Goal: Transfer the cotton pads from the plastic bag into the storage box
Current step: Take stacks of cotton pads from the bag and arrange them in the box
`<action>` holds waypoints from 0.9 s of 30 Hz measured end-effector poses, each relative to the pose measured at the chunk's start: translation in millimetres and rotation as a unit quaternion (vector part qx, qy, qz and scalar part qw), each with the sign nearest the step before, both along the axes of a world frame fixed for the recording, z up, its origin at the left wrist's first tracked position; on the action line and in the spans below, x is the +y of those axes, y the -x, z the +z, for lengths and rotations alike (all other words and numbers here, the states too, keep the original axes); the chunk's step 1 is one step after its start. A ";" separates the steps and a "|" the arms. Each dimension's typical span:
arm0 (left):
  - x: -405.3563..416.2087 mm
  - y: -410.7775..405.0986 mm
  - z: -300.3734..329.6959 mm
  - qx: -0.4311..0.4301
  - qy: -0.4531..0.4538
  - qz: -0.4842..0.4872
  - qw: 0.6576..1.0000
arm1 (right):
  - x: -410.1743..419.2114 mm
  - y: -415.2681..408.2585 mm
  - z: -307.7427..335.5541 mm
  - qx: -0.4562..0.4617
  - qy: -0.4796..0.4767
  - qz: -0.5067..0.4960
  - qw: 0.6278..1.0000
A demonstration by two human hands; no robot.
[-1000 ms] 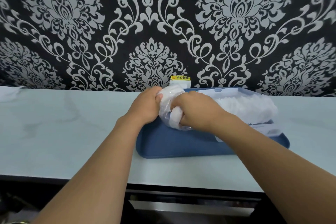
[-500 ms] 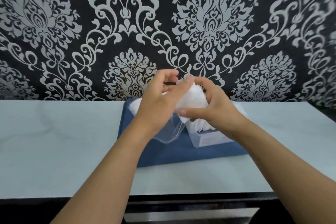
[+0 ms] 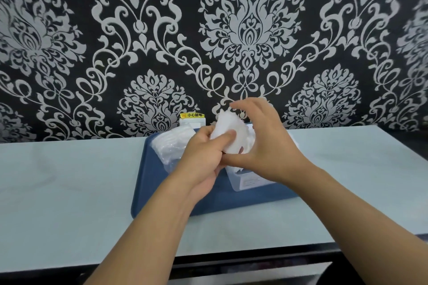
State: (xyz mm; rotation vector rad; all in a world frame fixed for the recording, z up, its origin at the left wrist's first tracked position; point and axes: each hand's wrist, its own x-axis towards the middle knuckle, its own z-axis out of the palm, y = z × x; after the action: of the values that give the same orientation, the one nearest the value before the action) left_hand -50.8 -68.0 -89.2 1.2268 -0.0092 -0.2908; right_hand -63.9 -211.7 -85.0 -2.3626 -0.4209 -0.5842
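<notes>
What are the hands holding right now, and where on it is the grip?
Both hands hold a stack of cotton pads: left hand grips its lower edge, thumb across the front; right hand cups its right side.

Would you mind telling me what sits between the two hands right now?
In the head view, a wad of white cotton pads is pinched between the left hand and right hand, above the storage box.
</notes>
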 end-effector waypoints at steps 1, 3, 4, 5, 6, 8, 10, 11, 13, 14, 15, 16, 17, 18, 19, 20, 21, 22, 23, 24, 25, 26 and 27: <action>-1.1 -1.4 -0.4 -0.007 -0.001 -0.004 1.000 | 1.1 -0.8 -0.3 -0.012 -0.006 0.001 1.000; -2.9 -4.4 -1.6 -0.021 -0.016 -0.015 1.000 | -1.3 -2.1 -0.5 -0.003 -0.047 0.026 0.999; -2.4 -5.5 -2.4 -0.029 -0.025 -0.022 0.999 | -4.0 -2.1 -0.4 0.011 -0.069 0.044 0.997; -1.7 -5.9 -2.6 -0.037 -0.030 -0.029 0.998 | -7.6 -2.2 -0.8 0.025 -0.086 0.058 0.994; -0.8 -5.8 -2.6 -0.045 -0.035 -0.036 0.998 | -11.5 -2.3 -1.5 0.037 -0.100 0.068 0.992; 2.2 -5.5 -3.3 -0.059 -0.033 -0.056 0.996 | -17.8 -3.2 -3.4 0.044 -0.124 0.080 0.988; 6.0 -5.8 -3.3 -0.076 -0.026 -0.083 0.993 | -21.6 -5.8 -4.5 0.049 -0.142 0.073 0.986; 7.4 -5.9 -2.8 -0.085 -0.025 -0.095 0.992 | -22.9 -7.3 -4.9 0.054 -0.148 0.069 0.985; 9.1 -4.8 -0.4 -0.093 -0.014 -0.117 0.989 | -24.6 -9.0 -5.7 0.069 -0.162 0.073 0.982; 9.4 -3.5 1.7 -0.090 0.000 -0.128 0.988 | -24.9 -9.5 -6.3 0.074 -0.168 0.080 0.980; 8.7 -2.4 4.2 -0.076 0.021 -0.138 0.987 | -25.0 -9.3 -7.0 0.076 -0.172 0.086 0.978; 8.2 -2.3 5.3 -0.054 0.039 -0.139 0.988 | -25.0 -9.2 -7.9 0.079 -0.173 0.089 0.978; 7.4 -2.5 6.0 -0.028 0.051 -0.130 0.990 | -25.6 -9.2 -8.7 0.082 -0.172 0.090 0.977; 7.0 -3.5 6.3 -0.013 0.045 -0.110 0.993 | -26.7 -9.0 -9.2 0.088 -0.167 0.093 0.978; 6.9 -5.2 5.6 -0.007 0.026 -0.088 0.996 | -27.7 -8.9 -10.0 0.096 -0.160 0.097 0.978; 7.5 -7.0 3.8 -0.009 0.001 -0.068 0.998 | -28.4 -8.4 -10.8 0.105 -0.154 0.101 0.977; 7.8 -8.6 1.5 -0.012 -0.012 -0.057 0.998 | -29.0 -8.6 -11.7 0.114 -0.152 0.106 0.976; 8.2 -9.2 0.1 -0.015 -0.019 -0.048 0.999 | -29.2 -8.4 -12.4 0.123 -0.155 0.110 0.974; 8.4 -9.6 -0.5 -0.019 -0.024 -0.041 0.999 | -29.3 -8.4 -12.5 0.131 -0.164 0.115 0.971; 9.0 -10.0 -1.3 -0.026 -0.032 -0.037 0.998 | -29.5 -8.5 -12.5 0.139 -0.179 0.122 0.966; 9.2 -10.4 -1.8 -0.034 -0.043 -0.032 0.998 | -29.8 -8.4 -12.0 0.147 -0.200 0.129 0.960; 9.2 -10.8 -2.1 -0.043 -0.052 -0.028 0.997 | -30.3 -8.4 -11.1 0.157 -0.221 0.134 0.953; 9.2 -10.7 -2.6 -0.052 -0.061 -0.025 0.996 | -31.3 -8.4 -10.1 0.166 -0.237 0.136 0.948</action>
State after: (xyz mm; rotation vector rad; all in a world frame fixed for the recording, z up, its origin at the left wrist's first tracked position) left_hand -40.0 -58.8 -91.8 1.3643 -0.1135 -0.2730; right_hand -55.5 -243.0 -95.1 -1.8504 -0.3916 -0.1291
